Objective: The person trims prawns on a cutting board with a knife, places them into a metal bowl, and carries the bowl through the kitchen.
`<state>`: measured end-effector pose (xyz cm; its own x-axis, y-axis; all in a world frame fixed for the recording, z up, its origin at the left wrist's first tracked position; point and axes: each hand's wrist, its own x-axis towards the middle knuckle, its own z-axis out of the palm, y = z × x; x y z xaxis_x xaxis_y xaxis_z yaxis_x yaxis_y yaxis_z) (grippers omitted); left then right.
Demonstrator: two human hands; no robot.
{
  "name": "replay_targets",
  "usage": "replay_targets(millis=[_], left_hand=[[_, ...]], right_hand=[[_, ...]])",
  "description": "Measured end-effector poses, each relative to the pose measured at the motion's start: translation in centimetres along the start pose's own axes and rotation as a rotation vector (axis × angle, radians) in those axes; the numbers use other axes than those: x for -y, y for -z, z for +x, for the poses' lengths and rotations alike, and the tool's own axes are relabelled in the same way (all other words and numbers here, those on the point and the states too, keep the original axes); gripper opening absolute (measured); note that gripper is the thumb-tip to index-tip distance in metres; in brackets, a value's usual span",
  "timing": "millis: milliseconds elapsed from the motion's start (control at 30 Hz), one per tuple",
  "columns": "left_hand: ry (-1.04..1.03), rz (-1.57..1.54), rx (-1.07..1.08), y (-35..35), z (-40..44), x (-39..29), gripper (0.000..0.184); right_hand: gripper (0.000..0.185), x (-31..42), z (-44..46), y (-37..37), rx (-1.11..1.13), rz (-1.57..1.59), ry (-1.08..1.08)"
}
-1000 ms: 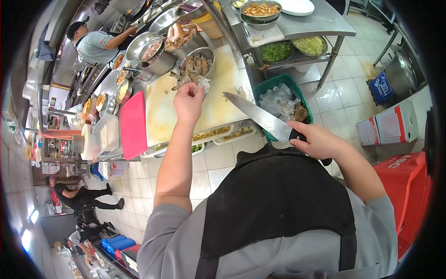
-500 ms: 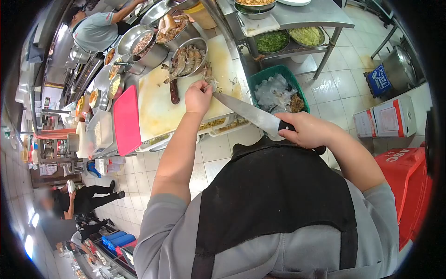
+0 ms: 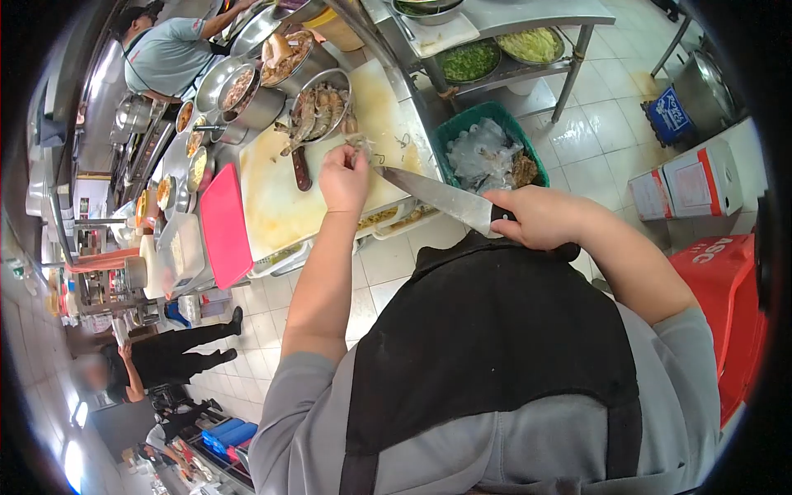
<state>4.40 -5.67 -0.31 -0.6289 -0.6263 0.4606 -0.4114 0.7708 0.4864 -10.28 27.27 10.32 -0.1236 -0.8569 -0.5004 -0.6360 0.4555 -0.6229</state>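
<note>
My left hand is closed with its fingertips pinched on a shrimp, partly hidden, over the white cutting board. My right hand is wrapped round the black handle of a large knife. Its blade points left, with the tip close to my left hand and beside the board's edge. Just beyond my left hand, a metal bowl of shrimp rests on the board, some of them hanging over its rim. A smaller knife's brown handle lies on the board near that bowl.
Right of the board stands a green basket with plastic bags. A pink board lies left, near metal pots. A co-worker stands at the upper left, another person at the lower left. A steel table is at the top.
My left hand was over the bowl's near edge and is now lower, holding a shrimp near the knife tip. The brown handle has come into view. The person at the lower left has moved.
</note>
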Motion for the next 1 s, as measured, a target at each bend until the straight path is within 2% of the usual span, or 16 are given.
replay_targets(millis=[133, 367, 467, 533, 700, 800, 833, 1000], left_hand=[[0.056, -0.033, -0.013, 2.2, 1.3, -2.7, 0.022], [-0.056, -0.023, -0.119, 4.4, 3.0, -1.9, 0.022], [0.077, -0.091, -0.095, 5.7, 4.2, -1.6, 0.021], [0.061, -0.079, -0.083, 6.3, 4.4, -1.7, 0.021], [-0.118, -0.026, -0.040, 3.5, 2.5, -0.6, 0.017], [-0.123, 0.042, 0.067, 1.7, 1.2, 0.2, 0.017], [-0.045, 0.019, 0.111, 1.4, 0.8, 0.1, 0.016], [-0.084, 0.031, 0.096, 0.5, 0.2, 1.1, 0.015]], right_hand=[[0.048, -0.7, 0.3, -0.7, -0.043, -0.011, 0.048], [0.046, 0.6, -1.7, 0.2, -0.140, 0.030, 0.029], [0.047, 0.8, -1.6, 0.0, -0.159, -0.064, 0.012], [0.048, 1.8, -1.7, 0.2, -0.187, -0.069, 0.018], [0.050, 2.4, -2.5, 0.3, -0.196, 0.001, 0.050], [0.049, 2.1, -2.2, 0.1, -0.179, -0.016, 0.046], [0.049, 2.0, -2.0, 0.0, -0.171, -0.026, 0.039], [0.048, 2.2, -1.2, -0.2, -0.152, -0.025, 0.038]])
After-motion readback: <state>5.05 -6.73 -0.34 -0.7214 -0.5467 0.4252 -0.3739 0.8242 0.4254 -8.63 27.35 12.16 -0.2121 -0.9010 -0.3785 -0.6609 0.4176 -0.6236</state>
